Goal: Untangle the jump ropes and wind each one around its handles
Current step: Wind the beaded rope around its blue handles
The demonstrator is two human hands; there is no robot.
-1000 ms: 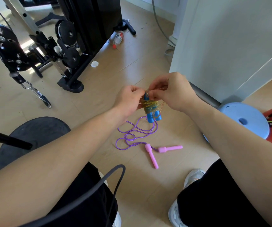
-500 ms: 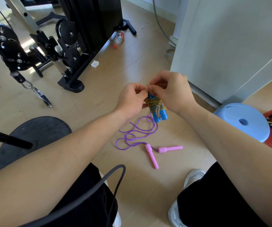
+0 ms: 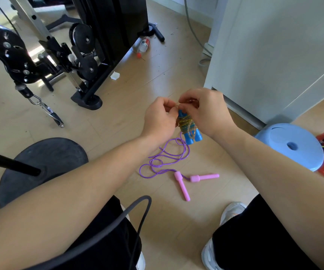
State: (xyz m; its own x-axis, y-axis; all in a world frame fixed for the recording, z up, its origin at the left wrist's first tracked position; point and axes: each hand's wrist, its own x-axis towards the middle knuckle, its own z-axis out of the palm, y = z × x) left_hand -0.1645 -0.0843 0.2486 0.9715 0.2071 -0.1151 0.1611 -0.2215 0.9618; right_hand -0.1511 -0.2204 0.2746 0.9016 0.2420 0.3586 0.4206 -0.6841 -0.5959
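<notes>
Overhead, from the head view, both hands are seen raised above the wooden floor (image 3: 118,117), close together at the top of one bundle. The blue handles (image 3: 193,136) are held side by side, their long axis running steeply downward and slightly toward the person's right, free ends lowest. The yellow rope (image 3: 185,122) is wound around their upper half. The left hand (image 3: 160,118) is closed, fingers curled in against the bundle's top, and the right hand (image 3: 206,112) is likewise closed, fingertips pinched on a short strand of yellow rope between the two hands. Exactly which finger traps the strand's end cannot be told.

The step in hand is judged to be the tucking of that last strand. The second rope is what the coming move turns on: the purple rope (image 3: 165,158) lies loose on the floor directly below and just nearer the person than the hands, its loops toward the left and its pink handles (image 3: 182,187) splayed apart toward the right. The loops are nearer the left hand, the handles nearer the right.

A plastic bottle (image 3: 144,44) lies by the black gym machine (image 3: 108,28), well apart. Its label is too small to be read, and no other writing is legible.
</notes>
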